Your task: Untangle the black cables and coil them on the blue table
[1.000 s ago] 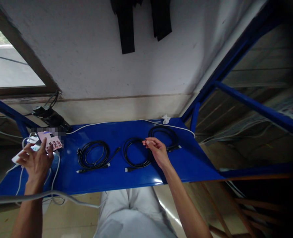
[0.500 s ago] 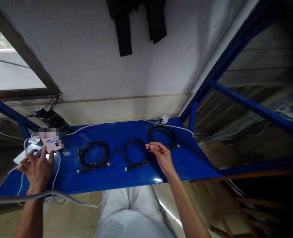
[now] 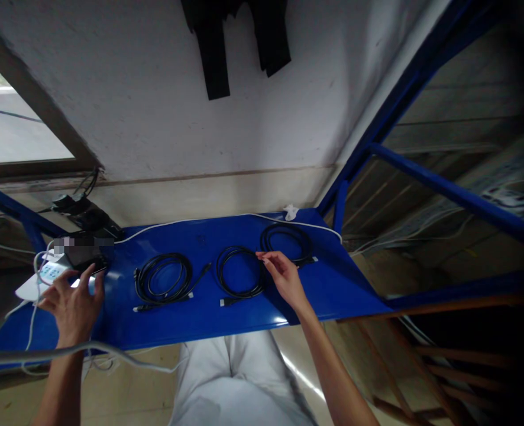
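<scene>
My left hand (image 3: 78, 305) is spread open over the near side of a dark phone (image 3: 87, 260), with fingertips close to its edge; whether they touch it I cannot tell. Beside those fingers sits a white power strip (image 3: 53, 271). My right hand (image 3: 283, 277) has its thumb and fingers pressed together in a pinch by the right side of the middle coiled black cable (image 3: 220, 278). Anything inside that pinch is hidden. To the left lies another coiled black cable (image 3: 149, 290), and behind my right hand a third black coil (image 3: 309, 241). Flat connector ends show on these cables.
A blue table (image 3: 164, 331) carries everything, with a white cord (image 3: 191, 221) along its back edge. Crumpled white plastic (image 3: 291, 212) is at the back right. A grey cable (image 3: 124, 355) crosses before my left arm. Blue frame bars (image 3: 457, 189) rise on the right.
The phone's lit pinkish screen is now dark, and my left hand has moved slightly right. My right hand keeps its pinch near the middle coil. The whole view has shifted slightly.
</scene>
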Demonstrator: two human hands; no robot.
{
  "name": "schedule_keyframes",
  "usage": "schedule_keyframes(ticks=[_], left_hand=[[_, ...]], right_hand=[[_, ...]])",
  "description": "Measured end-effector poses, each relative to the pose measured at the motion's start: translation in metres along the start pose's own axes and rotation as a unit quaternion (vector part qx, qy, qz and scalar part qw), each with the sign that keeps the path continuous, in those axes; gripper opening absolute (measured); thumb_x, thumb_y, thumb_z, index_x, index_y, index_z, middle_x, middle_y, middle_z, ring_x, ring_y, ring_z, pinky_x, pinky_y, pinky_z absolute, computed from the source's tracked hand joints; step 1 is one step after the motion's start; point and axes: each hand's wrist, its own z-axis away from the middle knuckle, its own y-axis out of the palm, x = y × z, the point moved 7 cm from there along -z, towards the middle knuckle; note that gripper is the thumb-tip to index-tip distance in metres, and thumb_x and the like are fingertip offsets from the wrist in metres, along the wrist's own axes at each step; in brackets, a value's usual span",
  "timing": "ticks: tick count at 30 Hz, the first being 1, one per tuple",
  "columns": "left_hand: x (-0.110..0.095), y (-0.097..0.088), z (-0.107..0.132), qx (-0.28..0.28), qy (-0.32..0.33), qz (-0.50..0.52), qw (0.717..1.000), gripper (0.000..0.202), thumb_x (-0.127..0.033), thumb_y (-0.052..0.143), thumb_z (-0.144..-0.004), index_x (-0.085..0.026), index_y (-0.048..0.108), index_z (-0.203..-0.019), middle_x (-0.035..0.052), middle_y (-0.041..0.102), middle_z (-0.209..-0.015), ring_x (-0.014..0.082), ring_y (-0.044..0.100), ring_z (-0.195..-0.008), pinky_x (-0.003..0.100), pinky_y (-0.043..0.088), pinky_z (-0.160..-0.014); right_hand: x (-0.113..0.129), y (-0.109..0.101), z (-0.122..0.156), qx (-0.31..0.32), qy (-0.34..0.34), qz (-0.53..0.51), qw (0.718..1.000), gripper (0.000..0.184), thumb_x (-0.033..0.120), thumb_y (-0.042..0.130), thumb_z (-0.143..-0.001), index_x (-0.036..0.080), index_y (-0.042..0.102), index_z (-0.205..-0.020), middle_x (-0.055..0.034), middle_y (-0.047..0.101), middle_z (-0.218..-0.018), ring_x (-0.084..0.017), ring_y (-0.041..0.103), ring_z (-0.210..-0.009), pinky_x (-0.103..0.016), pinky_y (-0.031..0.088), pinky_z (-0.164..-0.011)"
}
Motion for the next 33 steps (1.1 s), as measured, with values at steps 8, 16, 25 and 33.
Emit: schedule_keyframes(ticks=[8,16,25,33], left_hand=[[-0.032,-0.024,0.017,-0.102,0.03,0.112,0.988,0.045,-0.05,0.05,-0.107,-0.021,0.074,-0.131,0.0142,0.068,-0.128,0.0327,0.065,-0.12,0.051,0.048,-0.109],[-0.154,-0.017,0.043,-0.021,0.126,0.285,0.95,0.027,-0.037,0.055,-0.106,-0.024,0.077,-0.116,0.0082,0.076,-0.116,0.0264,0.071,-0.107,0.043,0.055,-0.098],[-0.327,0.066,0.045,0.169,0.298,0.25,0.906,0.041,-0.033,0.066,-0.103,-0.022,0.063,-0.142,0.0134,0.067,-0.134,0.0299,0.064,-0.126,0.048,0.05,-0.115],[-0.359,0.105,0.049,0.192,0.33,0.236,0.893,0.014,-0.024,0.058,-0.106,-0.02,0.067,-0.116,0.011,0.069,-0.114,0.0275,0.07,-0.105,0.042,0.056,-0.099]], right_hand=[[0.003,0.015,-0.03,0.057,-0.093,0.137,0.985,0.021,0.044,0.061,-0.107,0.027,0.074,-0.11,-0.0096,0.077,-0.127,-0.028,0.072,-0.12,-0.047,0.053,-0.109],[0.007,0.041,-0.062,0.172,-0.175,0.234,0.941,0.019,0.026,0.055,-0.108,0.025,0.074,-0.112,-0.0119,0.071,-0.129,-0.026,0.069,-0.12,-0.046,0.053,-0.111],[-0.018,0.055,-0.069,0.22,-0.181,0.28,0.917,0.026,0.012,0.049,-0.106,0.02,0.071,-0.117,-0.0128,0.074,-0.123,-0.026,0.071,-0.113,-0.041,0.055,-0.105],[-0.02,0.053,-0.075,0.235,-0.14,0.228,0.934,0.016,0.014,0.057,-0.1,0.02,0.071,-0.104,-0.0096,0.076,-0.11,-0.025,0.068,-0.104,-0.04,0.052,-0.101]])
